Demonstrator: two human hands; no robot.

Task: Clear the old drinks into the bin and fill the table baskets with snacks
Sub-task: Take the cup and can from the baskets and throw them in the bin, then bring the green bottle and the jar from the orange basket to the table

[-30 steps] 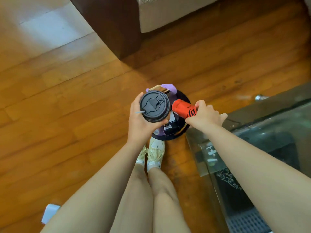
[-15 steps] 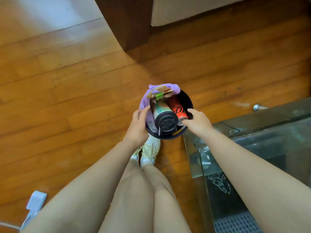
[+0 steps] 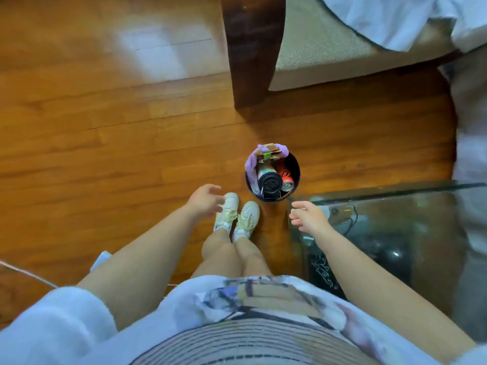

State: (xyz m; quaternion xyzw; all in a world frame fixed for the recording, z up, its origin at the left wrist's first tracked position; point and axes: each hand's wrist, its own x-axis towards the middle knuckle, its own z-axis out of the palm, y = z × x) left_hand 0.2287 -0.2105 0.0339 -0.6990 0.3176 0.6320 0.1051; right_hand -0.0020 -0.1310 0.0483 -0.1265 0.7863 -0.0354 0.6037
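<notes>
Head view shows both drinks down in the bin [image 3: 295,164] by my shoes: the lidded cup [image 3: 268,181] and red can [image 3: 286,177], leaning together. My left hand [image 3: 205,200] and right hand [image 3: 308,216] hang empty, fingers loosely spread. Both drinks look light and thin-walled; I'd grip either around its middle. Glass desk [image 3: 395,201] sits right.

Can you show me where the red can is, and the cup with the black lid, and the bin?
red can [image 3: 285,177]: head view, on its red side.
cup with the black lid [image 3: 269,182]: head view, middle of the lid.
bin [image 3: 297,168]: head view, right rim.
</notes>
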